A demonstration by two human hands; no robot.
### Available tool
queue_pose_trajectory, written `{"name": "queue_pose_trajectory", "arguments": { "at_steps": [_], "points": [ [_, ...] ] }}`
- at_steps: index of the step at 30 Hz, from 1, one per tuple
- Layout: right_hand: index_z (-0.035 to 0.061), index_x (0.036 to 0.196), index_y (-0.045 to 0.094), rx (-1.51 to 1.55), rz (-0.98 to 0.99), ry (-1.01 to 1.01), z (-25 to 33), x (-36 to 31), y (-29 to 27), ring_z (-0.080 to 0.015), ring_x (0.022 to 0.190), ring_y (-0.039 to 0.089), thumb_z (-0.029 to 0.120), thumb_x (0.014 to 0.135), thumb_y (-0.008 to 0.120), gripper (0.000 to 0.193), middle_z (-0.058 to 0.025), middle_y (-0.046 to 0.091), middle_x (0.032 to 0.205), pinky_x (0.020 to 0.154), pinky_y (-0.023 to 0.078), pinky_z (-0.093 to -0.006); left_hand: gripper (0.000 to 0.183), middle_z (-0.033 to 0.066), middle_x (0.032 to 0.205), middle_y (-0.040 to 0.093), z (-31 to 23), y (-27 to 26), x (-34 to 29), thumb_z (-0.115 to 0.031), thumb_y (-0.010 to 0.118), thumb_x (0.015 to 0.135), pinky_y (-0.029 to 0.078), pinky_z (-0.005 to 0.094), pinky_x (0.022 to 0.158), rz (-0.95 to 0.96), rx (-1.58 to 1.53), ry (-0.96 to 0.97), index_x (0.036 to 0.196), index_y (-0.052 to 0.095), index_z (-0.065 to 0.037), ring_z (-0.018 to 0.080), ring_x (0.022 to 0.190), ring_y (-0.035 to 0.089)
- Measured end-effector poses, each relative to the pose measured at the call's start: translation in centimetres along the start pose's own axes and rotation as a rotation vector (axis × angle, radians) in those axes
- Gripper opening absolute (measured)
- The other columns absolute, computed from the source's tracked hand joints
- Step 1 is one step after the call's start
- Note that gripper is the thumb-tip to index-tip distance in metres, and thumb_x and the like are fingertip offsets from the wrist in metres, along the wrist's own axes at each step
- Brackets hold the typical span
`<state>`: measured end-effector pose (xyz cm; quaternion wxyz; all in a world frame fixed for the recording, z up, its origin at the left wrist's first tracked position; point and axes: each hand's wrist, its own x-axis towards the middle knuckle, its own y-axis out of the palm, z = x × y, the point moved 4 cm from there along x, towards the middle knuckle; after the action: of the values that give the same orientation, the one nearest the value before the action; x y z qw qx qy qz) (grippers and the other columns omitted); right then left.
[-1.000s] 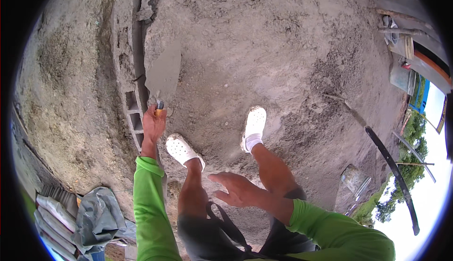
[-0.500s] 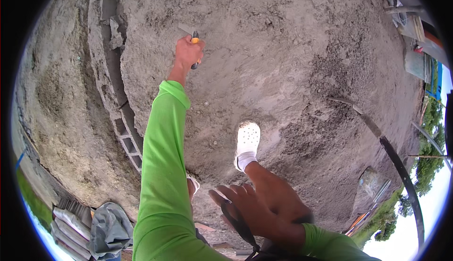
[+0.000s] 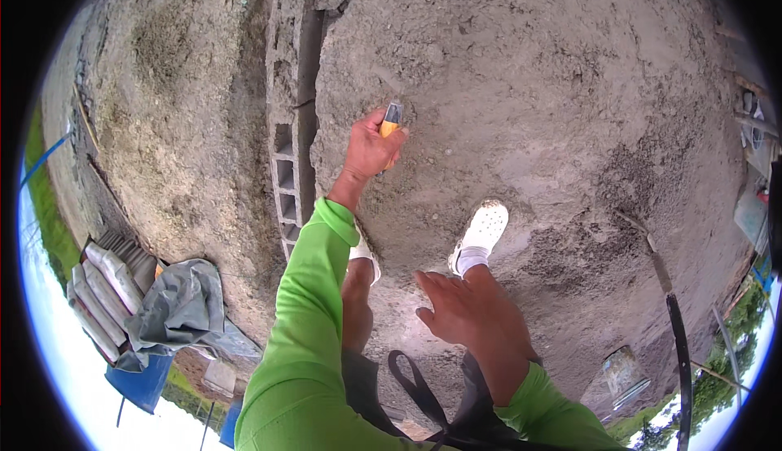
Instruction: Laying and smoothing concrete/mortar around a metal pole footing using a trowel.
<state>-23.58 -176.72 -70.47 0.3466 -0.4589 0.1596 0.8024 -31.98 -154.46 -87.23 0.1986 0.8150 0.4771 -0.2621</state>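
Note:
My left hand (image 3: 373, 148) is closed round the yellow and dark handle of a trowel (image 3: 391, 123), held low over rough grey ground. Its blade is hard to make out now. My right hand (image 3: 468, 308) hangs in front of my right leg with its fingers apart and nothing in them. Beyond it stands my right foot in a white clog (image 3: 486, 227); the other white clog (image 3: 364, 255) shows partly beside my left sleeve. Grey, crumbly mortar or soil (image 3: 456, 125) spreads round the trowel.
A row of hollow concrete blocks (image 3: 285, 176) runs along the left. Farther left lie stacked sacks (image 3: 102, 296) with a grey sheet (image 3: 181, 308), above a blue drum (image 3: 140, 384). On the right are a long dark hose or pole (image 3: 676, 345) and a grey-white container (image 3: 625, 374).
My left hand has drawn the trowel back toward my feet, and the handle is turned differently. My right hand has moved slightly forward and right. The whole view has shifted.

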Motion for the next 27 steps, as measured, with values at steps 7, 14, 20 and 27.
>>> {"name": "queue_pose_trajectory", "arguments": {
  "at_steps": [7,14,20,27],
  "points": [
    [0.0100,0.141,0.033,-0.065,0.096,-0.098,3.6,2.7,4.3,-0.0342,0.120,0.046,0.028,0.085,0.059,0.064,-0.0142,0.045,0.136,0.101,0.035,-0.0490,0.013,0.0048,0.059,0.058,6.3,-20.9,-15.5,-0.015,0.059,0.084,0.043,0.0294,0.043,-0.343,0.527,0.004,0.084,0.058,-0.002,0.0157,0.045,0.055],
    [0.0066,0.132,0.043,-0.257,0.189,0.004,5.3,4.1,4.3,-0.0350,0.110,0.054,0.024,0.083,0.060,0.055,-0.0165,0.054,0.124,0.093,0.041,-0.0494,0.021,0.0230,0.095,0.063,8.9,-27.5,-17.6,-0.020,0.055,0.083,0.050,0.0500,0.075,-0.595,1.188,-0.381,0.098,0.056,-0.005,0.0414,0.083,0.062],
    [0.0067,0.133,0.043,-0.417,0.229,0.140,12.7,0.3,-0.6,-0.0371,0.115,0.052,0.027,0.086,0.053,0.052,-0.0151,0.052,0.128,0.100,0.036,-0.0498,0.032,0.0258,0.095,0.061,1.0,-25.6,-22.4,-0.019,0.058,0.082,0.048,0.0487,0.077,-0.596,0.890,-0.169,0.108,0.055,-0.001,0.0433,0.087,0.059],
    [0.0068,0.132,0.044,-0.201,0.063,-0.227,24.2,3.2,-8.8,-0.0339,0.121,0.046,0.022,0.086,0.053,0.049,-0.0164,0.050,0.130,0.100,0.036,-0.0463,0.030,0.0280,0.085,0.061,-9.0,-21.8,-10.6,-0.023,0.062,0.080,0.048,0.0481,0.072,-0.361,0.836,-0.230,0.097,0.053,0.000,0.0454,0.083,0.060]
  ]
}}
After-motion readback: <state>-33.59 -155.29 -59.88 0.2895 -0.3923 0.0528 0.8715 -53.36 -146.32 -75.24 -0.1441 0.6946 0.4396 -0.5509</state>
